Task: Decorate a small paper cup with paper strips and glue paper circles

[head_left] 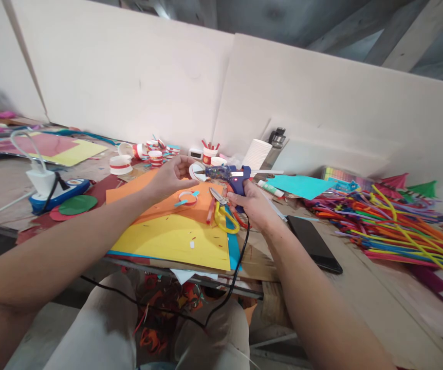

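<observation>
My right hand [255,204] is wrapped round the handle of a blue hot glue gun [240,176]. A pale glue stick [271,172] pokes out of the gun's back end, and its nozzle points left. Between the fingers of my left hand [173,177] is a white paper cup [196,172], with the nozzle right at it; whether they touch, I cannot tell. Below the gun lie scissors with yellow handles [221,220] and a red marker [210,211]. A small red and white ring with blue strips [188,198] rests on orange paper [148,198].
Yellow paper [175,241] covers the table's front. On the right are a black phone [314,244] and many pipe cleaners [402,221]. A blue power strip [59,194] sits left. Stacked paper cups [258,153] stand behind the gun. The gun's black cord [227,295] hangs over the edge.
</observation>
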{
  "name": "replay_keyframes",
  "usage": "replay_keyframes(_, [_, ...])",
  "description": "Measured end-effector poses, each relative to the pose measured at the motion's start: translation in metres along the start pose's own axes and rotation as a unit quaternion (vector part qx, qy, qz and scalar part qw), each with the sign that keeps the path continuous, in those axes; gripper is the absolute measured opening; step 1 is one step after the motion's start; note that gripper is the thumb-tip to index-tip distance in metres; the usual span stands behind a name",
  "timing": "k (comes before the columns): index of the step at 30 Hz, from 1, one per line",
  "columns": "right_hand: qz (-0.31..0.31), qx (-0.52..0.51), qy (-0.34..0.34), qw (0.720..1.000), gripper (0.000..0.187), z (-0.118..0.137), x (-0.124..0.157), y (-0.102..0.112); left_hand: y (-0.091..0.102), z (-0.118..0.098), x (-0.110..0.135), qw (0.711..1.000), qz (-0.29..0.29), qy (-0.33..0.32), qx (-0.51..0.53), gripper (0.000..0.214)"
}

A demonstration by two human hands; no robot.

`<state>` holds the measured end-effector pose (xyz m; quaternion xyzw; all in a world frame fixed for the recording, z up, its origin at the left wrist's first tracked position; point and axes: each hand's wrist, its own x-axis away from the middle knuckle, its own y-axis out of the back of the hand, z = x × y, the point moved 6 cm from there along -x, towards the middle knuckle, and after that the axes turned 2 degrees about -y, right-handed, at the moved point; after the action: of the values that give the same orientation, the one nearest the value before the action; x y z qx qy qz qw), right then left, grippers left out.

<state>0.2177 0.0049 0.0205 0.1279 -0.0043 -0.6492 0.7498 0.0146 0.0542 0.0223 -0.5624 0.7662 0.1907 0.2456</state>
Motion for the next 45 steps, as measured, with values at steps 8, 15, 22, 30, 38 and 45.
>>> replay_keyframes(8, [0.003, 0.009, 0.009, 1.000, 0.046, 0.002, 0.000, 0.001, 0.000, -0.002, 0.001, 1.000, -0.009, 0.021, 0.006, 0.050])
replay_keyframes(15, [-0.006, 0.015, 0.017, 1.000, 0.043, 0.005, 0.001, 0.003, 0.000, -0.002, 0.001, 0.999, -0.021, 0.031, 0.009, 0.048])
replay_keyframes(22, [-0.012, 0.012, 0.014, 1.000, 0.034, 0.003, 0.000, 0.005, 0.000, -0.004, 0.001, 0.999, -0.021, 0.030, 0.012, 0.046])
replay_keyframes(30, [-0.012, 0.022, 0.019, 0.999, 0.039, 0.001, 0.000, 0.007, 0.002, -0.003, 0.001, 0.999, -0.022, 0.031, 0.011, 0.046])
replay_keyframes(38, [-0.018, 0.040, 0.020, 0.999, 0.039, 0.004, 0.000, 0.007, 0.007, 0.002, -0.001, 0.999, -0.026, 0.026, 0.003, 0.046])
replay_keyframes(45, [-0.033, 0.051, 0.031, 0.998, 0.042, 0.004, 0.001, 0.009, 0.010, 0.004, -0.002, 0.999, -0.040, 0.036, 0.006, 0.044])
